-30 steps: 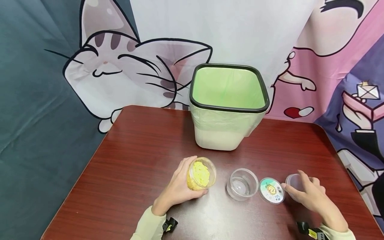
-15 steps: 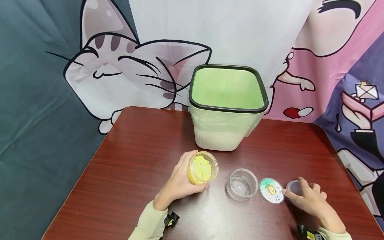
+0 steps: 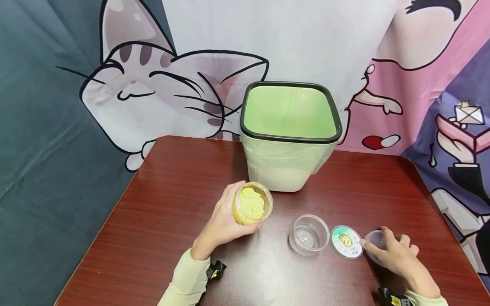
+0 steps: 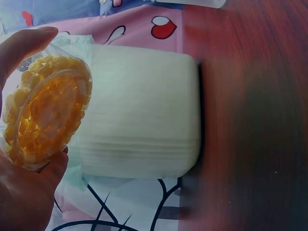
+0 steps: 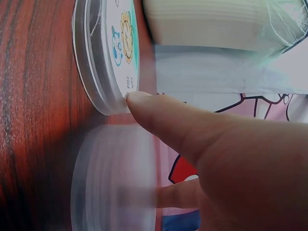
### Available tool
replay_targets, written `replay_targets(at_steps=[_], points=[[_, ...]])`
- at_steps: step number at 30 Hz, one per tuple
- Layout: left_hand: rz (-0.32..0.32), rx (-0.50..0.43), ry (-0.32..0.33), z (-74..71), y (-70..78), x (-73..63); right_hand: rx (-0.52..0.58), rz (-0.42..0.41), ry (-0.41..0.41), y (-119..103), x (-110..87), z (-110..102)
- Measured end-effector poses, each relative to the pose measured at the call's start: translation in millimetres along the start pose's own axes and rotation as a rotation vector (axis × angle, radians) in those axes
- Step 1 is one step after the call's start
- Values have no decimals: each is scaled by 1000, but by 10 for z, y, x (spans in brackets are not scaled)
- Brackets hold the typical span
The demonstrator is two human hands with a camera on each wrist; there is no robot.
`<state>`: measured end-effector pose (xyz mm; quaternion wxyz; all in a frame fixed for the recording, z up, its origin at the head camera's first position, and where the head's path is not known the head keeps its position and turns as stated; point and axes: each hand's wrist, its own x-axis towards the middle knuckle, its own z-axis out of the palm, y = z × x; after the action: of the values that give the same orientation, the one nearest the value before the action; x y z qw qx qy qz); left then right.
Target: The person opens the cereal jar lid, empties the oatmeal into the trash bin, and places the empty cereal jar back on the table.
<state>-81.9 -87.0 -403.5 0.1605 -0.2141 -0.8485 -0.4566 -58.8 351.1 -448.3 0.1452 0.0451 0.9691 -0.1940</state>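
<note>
In the head view my left hand (image 3: 226,219) grips a clear plastic jar (image 3: 252,204) filled with lumpy yellow stuff, its open mouth tilted toward the camera. The left wrist view shows the jar's underside (image 4: 50,113), amber yellow, between thumb and fingers. Far to the right, my right hand (image 3: 400,257) is spread over a small translucent plastic tub (image 3: 377,240), partly hidden by the fingers. Its thumb is extended, the tip right at the edge of a round lid (image 3: 346,241) with a sunflower-like picture. An uncovered clear cup (image 3: 309,235) stands left of that lid.
A pale green bin (image 3: 291,165) with a black rim and a liner bag stands at the table's back, close beyond the jar. The reddish-brown table (image 3: 153,221) ends at a printed cartoon cloth (image 3: 134,106) behind. Both wrists wear small black cameras.
My left hand has raised the jar and moved it away from me, toward the bin. My right hand has lowered slightly over the translucent tub and stays near the round lid.
</note>
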Motion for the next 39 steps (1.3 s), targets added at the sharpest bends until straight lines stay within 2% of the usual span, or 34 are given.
replay_targets(at_steps=[5,9,12,19,25,32,39], points=[[12,8,6,2,8,14,3,-13,-5,-26,-9,-13],[23,14,16,2,16,27,7,25,-26,-113,13,-94],[27,16,15,0,15,28,15,34,-13,-205,41,-164],[21,18,5,-11,-4,18,93,-91,100,-391,88,-259],[20,30,-2,-23,-15,28,157,-163,174,-520,121,-325],[36,38,-7,-33,-14,72,324,-238,296,-680,98,-406],[55,36,35,-40,-32,145,523,-326,408,-942,136,-538]])
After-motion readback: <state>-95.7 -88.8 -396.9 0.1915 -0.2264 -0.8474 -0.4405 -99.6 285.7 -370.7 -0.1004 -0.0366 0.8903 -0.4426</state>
